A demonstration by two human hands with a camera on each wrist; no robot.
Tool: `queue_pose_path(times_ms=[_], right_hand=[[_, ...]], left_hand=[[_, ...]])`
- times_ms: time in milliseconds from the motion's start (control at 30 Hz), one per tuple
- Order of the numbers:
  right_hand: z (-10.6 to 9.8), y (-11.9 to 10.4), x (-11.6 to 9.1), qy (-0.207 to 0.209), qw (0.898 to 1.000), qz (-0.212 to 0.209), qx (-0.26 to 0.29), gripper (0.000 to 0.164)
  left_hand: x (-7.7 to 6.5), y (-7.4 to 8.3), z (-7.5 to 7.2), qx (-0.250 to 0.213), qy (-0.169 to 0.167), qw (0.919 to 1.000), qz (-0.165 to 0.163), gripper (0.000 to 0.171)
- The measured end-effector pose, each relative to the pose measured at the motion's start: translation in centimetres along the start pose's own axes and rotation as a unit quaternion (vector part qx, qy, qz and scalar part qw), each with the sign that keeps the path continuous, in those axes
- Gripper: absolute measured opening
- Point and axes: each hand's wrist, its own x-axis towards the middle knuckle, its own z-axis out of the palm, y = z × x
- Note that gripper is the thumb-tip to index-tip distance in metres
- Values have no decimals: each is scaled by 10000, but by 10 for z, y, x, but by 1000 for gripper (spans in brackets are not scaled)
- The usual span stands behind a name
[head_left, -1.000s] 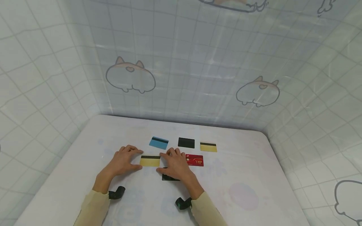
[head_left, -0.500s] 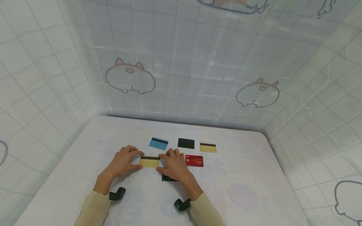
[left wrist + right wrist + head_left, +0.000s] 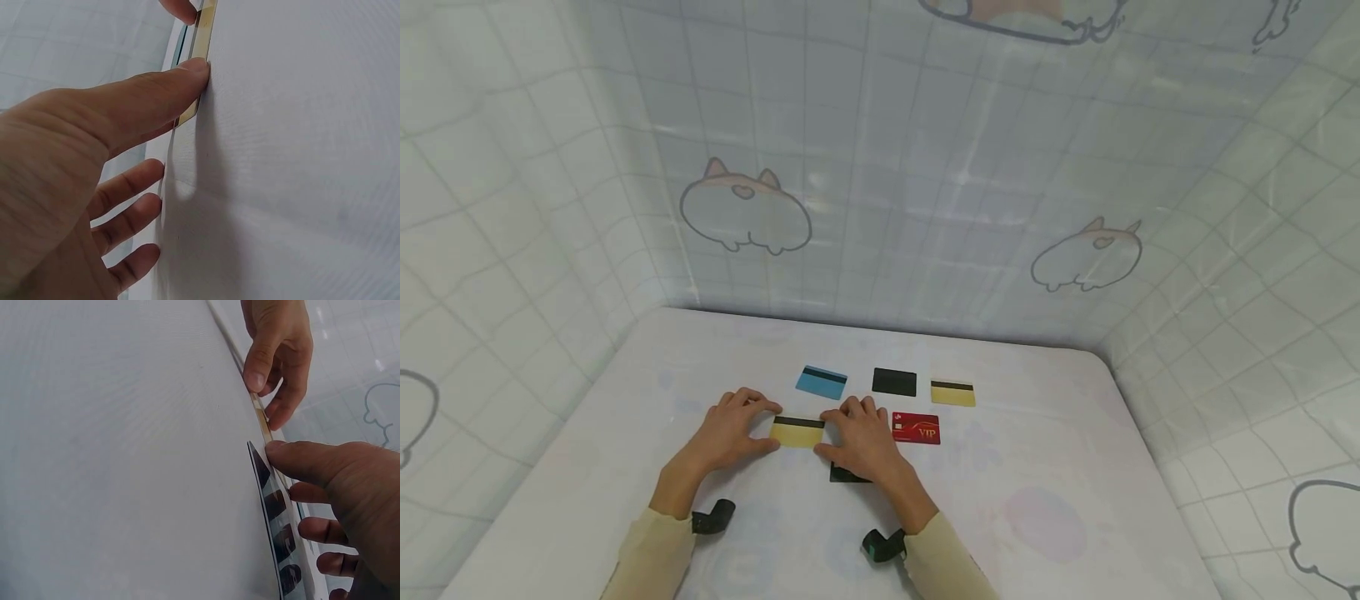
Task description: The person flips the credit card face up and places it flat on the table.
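Note:
Flat on the white table lies a gold card (image 3: 797, 432) with a dark stripe, between my two hands. My left hand (image 3: 718, 433) holds its left end, thumb at the near corner and index finger at the far one. At the right end my right hand (image 3: 863, 437) grips in the same way. The left wrist view shows the thumb (image 3: 194, 72) against the card's near edge, the other fingers spread. Under my right palm sits a black card (image 3: 848, 473), partly hidden; its glossy face (image 3: 275, 519) mirrors the fingers in the right wrist view.
Just right of my right hand lies a red VIP card (image 3: 917, 428). Farther back are a blue card (image 3: 822, 382), a black card (image 3: 894, 382) and another gold card (image 3: 952, 393). A patterned curtain (image 3: 880, 208) hangs behind the table (image 3: 1037, 433) and along its sides.
My right hand has shifted slightly left, so the red card's left end now shows. Both hands still hold the gold card's ends; the other cards have stayed put.

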Motion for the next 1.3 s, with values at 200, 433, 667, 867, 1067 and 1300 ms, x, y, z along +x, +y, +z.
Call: queue_pose_path(times_ms=[200,433,667,867,1067,1300], right_hand=[[2,-1,1,-65,10000,-19,0,53],[2,-2,2,-95,9999,20,-29,51],[1,-3,2,-93,9999,31,75,50],[2,-3,2,-77,9998,35,164,48],[3,-4,3,-51,9998,84,163,48],[2,-4,3,-87,9998,115,146,49]], left_hand=[[0,1,0,16,55,10000,65,47],[0,0,0,-36,39,10000,84,47],[1,-4,2,-170,12,9998,95,46],[2,-5,5,-215,-28,9997,120,46],[2,-6,5,-207,-134,9997,24,46],[3,-5,4,-325,-391,9987,-87,51]])
